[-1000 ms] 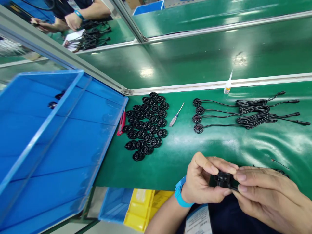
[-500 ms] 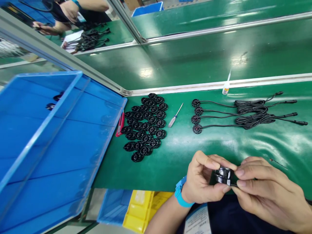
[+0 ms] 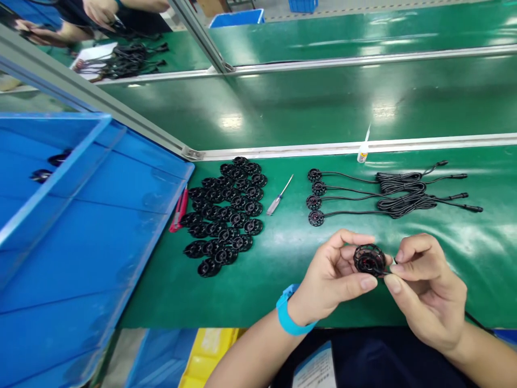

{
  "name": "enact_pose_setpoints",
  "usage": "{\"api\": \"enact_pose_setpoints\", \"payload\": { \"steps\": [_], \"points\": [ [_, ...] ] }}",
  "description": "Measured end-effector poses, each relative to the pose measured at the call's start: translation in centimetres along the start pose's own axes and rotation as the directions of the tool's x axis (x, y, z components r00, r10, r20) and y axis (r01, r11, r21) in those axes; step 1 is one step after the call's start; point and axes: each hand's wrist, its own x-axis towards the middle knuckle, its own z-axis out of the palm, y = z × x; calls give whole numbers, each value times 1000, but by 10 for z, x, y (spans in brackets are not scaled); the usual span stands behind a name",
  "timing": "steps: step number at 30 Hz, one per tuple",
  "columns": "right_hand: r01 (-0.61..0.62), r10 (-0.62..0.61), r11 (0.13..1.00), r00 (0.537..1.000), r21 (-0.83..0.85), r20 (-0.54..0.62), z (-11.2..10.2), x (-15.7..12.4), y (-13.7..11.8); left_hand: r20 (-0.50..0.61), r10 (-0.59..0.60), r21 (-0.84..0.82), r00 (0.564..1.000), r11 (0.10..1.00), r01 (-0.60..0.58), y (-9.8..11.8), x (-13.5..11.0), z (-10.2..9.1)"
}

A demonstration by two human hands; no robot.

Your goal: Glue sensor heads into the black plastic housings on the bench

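Observation:
My left hand (image 3: 329, 277) holds a black round plastic part (image 3: 368, 260) between thumb and fingers, its ribbed, open face turned up toward me. At the part's right edge, my right hand (image 3: 432, 288) pinches a thin black cable (image 3: 384, 272) with thumb and fingertips. A stretch of black cable (image 3: 479, 323) shows again behind my right wrist. Beyond my hands lie several black coiled cables (image 3: 407, 188), with round black parts (image 3: 316, 217) on their left ends and plugs on the right.
Several black round parts (image 3: 228, 215) are clustered at left. Beside them lie a screwdriver (image 3: 278, 196) and a red-handled tool (image 3: 179, 210). A small glue bottle (image 3: 363, 152) stands by the back rail. A large blue bin (image 3: 100, 237) fills the left. Across the partition, a person's hands (image 3: 100, 11) work.
My hands have tilted the round part so its open face shows instead of its side. They are slightly higher in view, and the view has shifted a little to the right.

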Motion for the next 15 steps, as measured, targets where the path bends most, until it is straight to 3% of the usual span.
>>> {"api": "enact_pose_setpoints", "payload": {
  "steps": [5,15],
  "points": [
    [-48,50,996,998,80,-29,4,1,5,-25,-71,-39,997,997,70,10,9,0],
    [-168,172,968,985,186,-5,10,7,14,-115,-66,37,991,997,70,12,14,-8]
  ]
}}
